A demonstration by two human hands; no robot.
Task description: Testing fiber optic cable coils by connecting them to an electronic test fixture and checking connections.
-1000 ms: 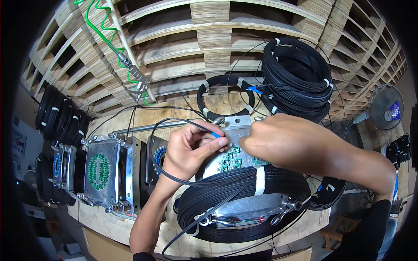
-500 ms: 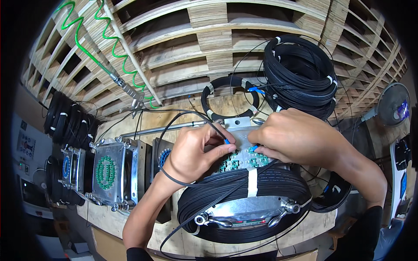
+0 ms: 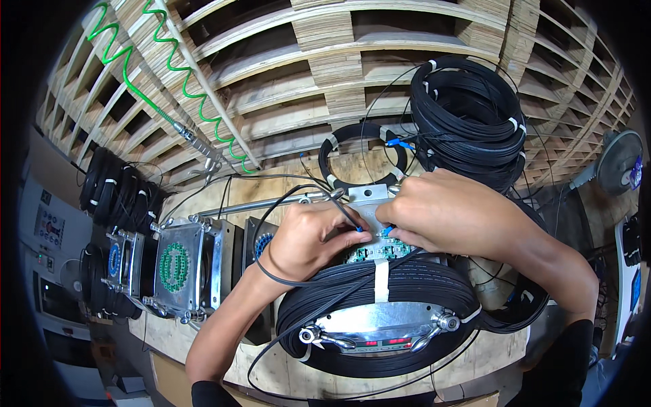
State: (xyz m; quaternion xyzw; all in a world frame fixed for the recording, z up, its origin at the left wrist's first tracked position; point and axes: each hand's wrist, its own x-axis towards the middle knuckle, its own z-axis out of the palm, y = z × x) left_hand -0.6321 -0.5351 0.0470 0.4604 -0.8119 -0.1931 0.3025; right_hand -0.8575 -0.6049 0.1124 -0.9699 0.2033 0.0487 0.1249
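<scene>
My left hand [image 3: 298, 237] pinches a blue fibre-optic connector [image 3: 359, 229] on a thin black cable, which loops back over the wrist. My right hand [image 3: 444, 210] has its fingers closed on a second blue connector [image 3: 388, 231], close above a metal fixture plate [image 3: 369, 211]. Green connector holders [image 3: 380, 253] sit on that plate, partly hidden by my fingers. A thick coil of black cable [image 3: 427, 281], bound with white tape, lies around the machine on my side of the plate. The right fingertips' exact contact with the holders cannot be made out.
More fixtures with rings of green holders [image 3: 174, 268] and blue holders [image 3: 114, 259] stand to the left. Behind are a big cable coil [image 3: 468, 129], a smaller one [image 3: 327, 159] and wooden pallets [image 3: 261, 74]. An air gun [image 3: 200, 144] hangs from a green hose.
The two hands have drawn slightly closer together, the left connector now nearer the right fingers. My view has shifted a little, and the red display on the machine shows more. Both grips are kept.
</scene>
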